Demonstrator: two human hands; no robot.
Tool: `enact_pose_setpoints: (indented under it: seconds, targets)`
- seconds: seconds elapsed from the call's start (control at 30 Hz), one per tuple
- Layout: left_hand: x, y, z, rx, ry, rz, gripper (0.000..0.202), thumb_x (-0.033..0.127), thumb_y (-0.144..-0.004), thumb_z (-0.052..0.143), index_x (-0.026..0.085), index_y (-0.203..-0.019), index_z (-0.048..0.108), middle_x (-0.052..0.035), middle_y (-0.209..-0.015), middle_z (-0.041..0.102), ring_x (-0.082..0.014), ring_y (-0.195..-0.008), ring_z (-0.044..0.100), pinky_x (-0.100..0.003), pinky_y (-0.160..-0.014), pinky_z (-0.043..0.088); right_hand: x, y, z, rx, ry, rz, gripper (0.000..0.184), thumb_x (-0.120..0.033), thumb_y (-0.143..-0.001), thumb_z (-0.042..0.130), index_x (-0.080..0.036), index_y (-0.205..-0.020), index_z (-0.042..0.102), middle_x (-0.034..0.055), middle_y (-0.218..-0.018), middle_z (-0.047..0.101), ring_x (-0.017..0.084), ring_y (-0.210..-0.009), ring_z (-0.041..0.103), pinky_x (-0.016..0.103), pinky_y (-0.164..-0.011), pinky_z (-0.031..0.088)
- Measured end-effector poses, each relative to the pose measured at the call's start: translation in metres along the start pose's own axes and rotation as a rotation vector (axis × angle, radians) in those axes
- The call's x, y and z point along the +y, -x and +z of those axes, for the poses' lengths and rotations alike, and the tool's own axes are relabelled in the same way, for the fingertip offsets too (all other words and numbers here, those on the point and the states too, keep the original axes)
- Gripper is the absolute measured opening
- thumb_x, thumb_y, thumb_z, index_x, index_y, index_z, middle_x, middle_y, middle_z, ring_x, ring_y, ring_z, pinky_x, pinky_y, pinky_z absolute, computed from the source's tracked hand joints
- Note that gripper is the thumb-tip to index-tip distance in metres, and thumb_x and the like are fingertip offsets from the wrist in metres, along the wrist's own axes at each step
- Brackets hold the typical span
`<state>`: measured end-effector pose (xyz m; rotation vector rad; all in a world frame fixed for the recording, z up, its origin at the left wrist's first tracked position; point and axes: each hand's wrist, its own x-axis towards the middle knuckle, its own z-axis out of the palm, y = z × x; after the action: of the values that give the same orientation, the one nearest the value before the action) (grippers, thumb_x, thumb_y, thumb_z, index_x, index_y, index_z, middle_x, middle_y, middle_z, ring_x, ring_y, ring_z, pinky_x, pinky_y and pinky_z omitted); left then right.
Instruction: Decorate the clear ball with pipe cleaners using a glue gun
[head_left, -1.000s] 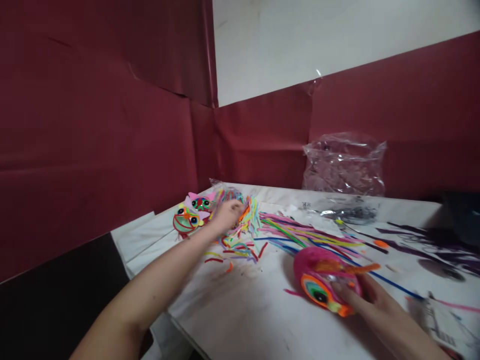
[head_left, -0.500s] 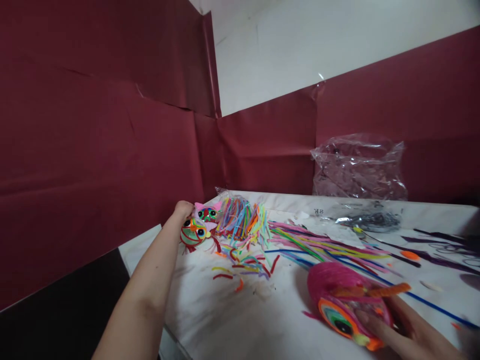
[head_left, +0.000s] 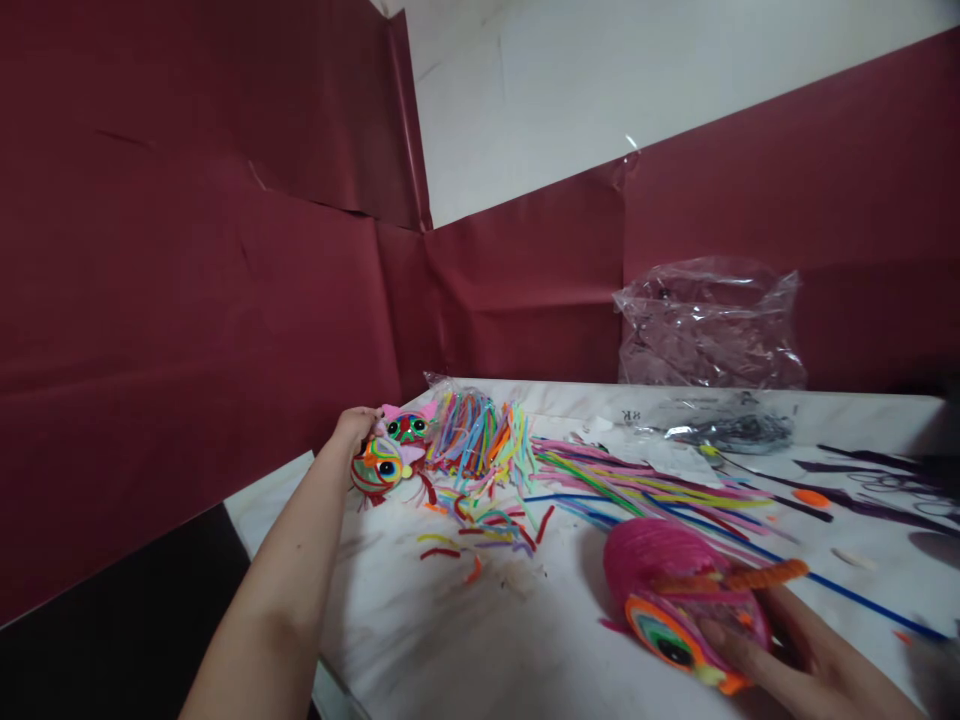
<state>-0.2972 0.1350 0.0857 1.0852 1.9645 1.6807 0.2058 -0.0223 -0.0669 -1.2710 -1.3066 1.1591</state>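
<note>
My left hand (head_left: 352, 428) reaches to the far left corner of the white table (head_left: 465, 640) and rests against a small owl-faced craft figure (head_left: 379, 468); its fingers curl round the figure's far side and are mostly hidden. A second pink-eared figure (head_left: 406, 426) sits just behind. My right hand (head_left: 795, 660) lies at the lower right with fingers pressed on a pink fuzzy ball figure (head_left: 667, 575) that has a big orange-rimmed eye and an orange pipe cleaner (head_left: 761, 577) across its top.
A heap of short coloured pipe cleaners (head_left: 480, 440) and long ones (head_left: 645, 485) spreads over the table's middle. A crumpled clear plastic bag (head_left: 705, 325) stands at the back against the dark red wall. Dark pipe cleaners (head_left: 877, 490) lie at the right.
My left hand left the pile of short pipe cleaners and moved left to the small owl figure. My right hand stayed on the pink ball figure.
</note>
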Motion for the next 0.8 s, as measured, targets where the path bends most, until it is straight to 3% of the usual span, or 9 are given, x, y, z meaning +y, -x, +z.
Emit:
enact_pose_setpoints:
  seconds: [0.2,0.27,0.33,0.4,0.5,0.57,0.67,0.73,0.8]
  targets:
    - [0.018,0.023,-0.018,0.150,0.097,0.126,0.036,0.034,-0.090,0.057,0.016,-0.122,0.055,-0.0099,-0.122,0.059,-0.0228,-0.102,0.061,-0.044,-0.085,0.053,-0.008,0.001,0.004,0.017,-0.062,0.005,0.065,-0.046,-0.060,0.079,-0.019,-0.117,0.063,0.0103,-0.107,0.076,0.032,-0.098,0.071,0.027,-0.073,0.061]
    - [0.023,0.043,-0.019,0.119,0.109,0.196,0.033,0.034,-0.091,0.056,0.016,-0.118,0.056,-0.0091,-0.116,0.061,-0.0204,-0.095,0.063,-0.040,-0.080,0.055,-0.012,0.002,0.007,0.020,-0.042,0.022,0.066,-0.049,-0.060,0.078,-0.019,-0.116,0.062,0.0110,-0.106,0.076,0.033,-0.097,0.071,0.028,-0.072,0.061]
    - [0.025,0.077,-0.014,-0.019,0.100,0.257,0.025,0.032,-0.090,0.053,0.014,-0.103,0.064,-0.0079,-0.098,0.068,-0.0158,-0.073,0.064,-0.030,-0.064,0.053,-0.017,0.005,0.009,0.027,-0.010,0.030,0.067,-0.053,-0.061,0.077,-0.018,-0.115,0.062,0.0112,-0.108,0.075,0.032,-0.099,0.070,0.027,-0.073,0.060]
    - [0.021,0.122,0.000,-0.263,0.055,0.299,0.019,0.033,-0.079,0.063,0.015,-0.083,0.069,-0.0050,-0.075,0.071,-0.0145,-0.056,0.062,-0.025,-0.052,0.049,-0.022,0.007,0.011,0.034,0.019,0.031,0.067,-0.057,-0.062,0.074,-0.018,-0.115,0.061,0.0113,-0.109,0.075,0.031,-0.101,0.069,0.026,-0.075,0.059]
    - [0.011,0.192,0.028,-0.611,-0.042,0.346,0.014,0.029,-0.058,0.078,0.020,-0.066,0.073,-0.0023,-0.055,0.068,-0.0183,-0.047,0.061,-0.027,-0.044,0.046,-0.026,0.011,0.011,0.056,0.052,0.026,0.070,-0.060,-0.062,0.072,-0.018,-0.117,0.059,0.0118,-0.111,0.074,0.031,-0.101,0.069,0.027,-0.077,0.059]
    - [0.006,0.215,0.042,-0.697,-0.095,0.392,0.016,0.029,-0.052,0.083,0.023,-0.061,0.072,-0.0017,-0.055,0.068,-0.0202,-0.051,0.063,-0.029,-0.048,0.049,-0.026,0.012,0.010,0.059,0.065,0.034,0.073,-0.061,-0.061,0.072,-0.017,-0.117,0.059,0.0122,-0.110,0.074,0.031,-0.101,0.069,0.027,-0.079,0.058]
    - [0.009,0.189,0.039,-0.551,-0.156,0.440,0.008,0.028,-0.066,0.077,0.022,-0.065,0.072,-0.0032,-0.073,0.072,-0.0216,-0.075,0.067,-0.030,-0.070,0.053,-0.026,0.013,0.009,0.053,0.073,0.038,0.071,-0.060,-0.060,0.073,-0.017,-0.116,0.060,0.0120,-0.107,0.075,0.032,-0.099,0.070,0.028,-0.079,0.058]
    - [0.014,0.140,0.022,-0.369,-0.197,0.418,0.012,0.029,-0.081,0.067,0.019,-0.087,0.071,-0.0062,-0.101,0.070,-0.0225,-0.097,0.063,-0.034,-0.085,0.051,-0.027,0.013,0.010,0.065,0.063,0.028,0.070,-0.058,-0.060,0.073,-0.017,-0.115,0.061,0.0117,-0.105,0.076,0.032,-0.096,0.071,0.029,-0.077,0.059]
    - [0.015,0.086,-0.001,-0.244,-0.248,0.351,0.030,0.033,-0.091,0.057,0.017,-0.116,0.059,-0.0094,-0.121,0.060,-0.0218,-0.102,0.061,-0.043,-0.087,0.053,-0.027,0.012,0.011,0.071,0.051,0.023,0.069,-0.057,-0.059,0.074,-0.018,-0.115,0.061,0.0112,-0.104,0.076,0.032,-0.094,0.071,0.030,-0.075,0.059]
